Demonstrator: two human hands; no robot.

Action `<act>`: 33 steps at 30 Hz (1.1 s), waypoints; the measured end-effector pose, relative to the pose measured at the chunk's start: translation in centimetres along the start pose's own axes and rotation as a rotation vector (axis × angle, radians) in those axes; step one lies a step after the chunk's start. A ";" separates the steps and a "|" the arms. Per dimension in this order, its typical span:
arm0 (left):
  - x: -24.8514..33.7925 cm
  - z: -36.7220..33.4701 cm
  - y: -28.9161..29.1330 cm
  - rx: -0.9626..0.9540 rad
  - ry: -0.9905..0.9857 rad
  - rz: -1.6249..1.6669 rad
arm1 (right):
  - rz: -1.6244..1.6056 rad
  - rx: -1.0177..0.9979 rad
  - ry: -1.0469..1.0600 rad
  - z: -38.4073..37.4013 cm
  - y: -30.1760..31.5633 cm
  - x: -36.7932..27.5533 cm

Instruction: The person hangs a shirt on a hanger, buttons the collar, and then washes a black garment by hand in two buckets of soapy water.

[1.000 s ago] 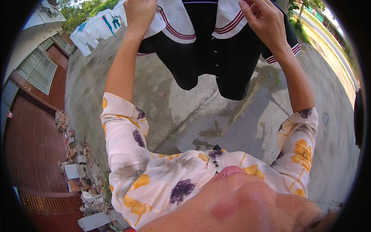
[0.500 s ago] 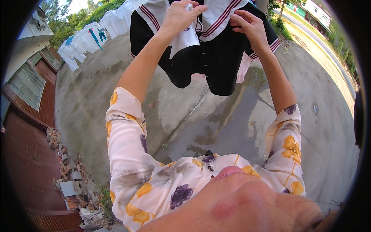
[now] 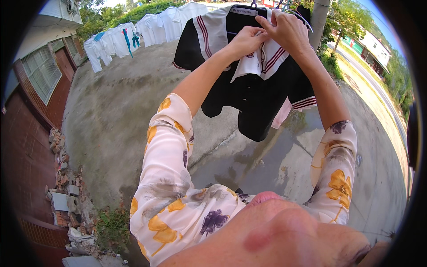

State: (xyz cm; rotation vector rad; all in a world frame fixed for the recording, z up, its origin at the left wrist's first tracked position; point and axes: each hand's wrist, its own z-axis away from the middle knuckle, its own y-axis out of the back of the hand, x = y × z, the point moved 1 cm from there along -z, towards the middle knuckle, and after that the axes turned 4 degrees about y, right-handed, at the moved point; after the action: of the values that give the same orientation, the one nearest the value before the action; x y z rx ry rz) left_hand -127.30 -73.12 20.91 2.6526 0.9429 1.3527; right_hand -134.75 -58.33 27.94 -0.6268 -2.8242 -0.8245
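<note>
A black short-sleeved shirt [image 3: 255, 100] with a white, dark-red-striped sailor collar [image 3: 212, 33] hangs on a hanger [image 3: 254, 3] in front of me. My left hand [image 3: 247, 42] is closed in a pinch at the top of a white cloth tie [image 3: 247, 66] at the collar front. Just above and to the right, my right hand [image 3: 287, 32] lies over the right side of the collar. Its fingers are apart, and a fingertip meets my left fingers. Both hands partly hide the collar's middle.
Several white garments [image 3: 153, 27] hang on a line at the back left. A grey pole [image 3: 319, 22] stands right of the shirt. Pale pink cloth [image 3: 282, 115] hangs behind it. The concrete ground [image 3: 133, 102] has wet patches; bricks and rubble [image 3: 66, 196] line the left wall.
The shirt now sits lower and further right in view, with its neck and hanger visible. My right hand has left the collar's right edge and come up close beside my left hand.
</note>
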 end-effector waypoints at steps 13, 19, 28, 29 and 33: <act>-0.3 -2.7 8.0 0.449 -0.289 -1.007 | 0.305 -0.052 -0.125 -1.6 -0.7 0.7; 0.1 -3.4 7.4 0.400 -0.377 -0.812 | 0.024 0.040 -0.013 -2.1 -1.4 -2.3; 0.6 0.0 12.1 0.303 -0.353 -0.695 | 0.033 -0.013 0.011 1.4 0.2 -2.0; 1.7 1.3 13.2 0.270 -0.305 -0.659 | 0.046 0.076 0.017 1.6 0.6 -3.7; -1.6 3.2 14.5 0.294 -0.241 -0.283 | 0.163 0.099 0.583 3.9 -0.2 -5.6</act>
State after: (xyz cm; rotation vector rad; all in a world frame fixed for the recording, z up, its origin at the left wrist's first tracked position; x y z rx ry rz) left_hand -118.34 -84.98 21.74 2.6580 1.5069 0.8719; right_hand -129.82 -58.28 23.22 -0.4930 -2.2391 -0.6924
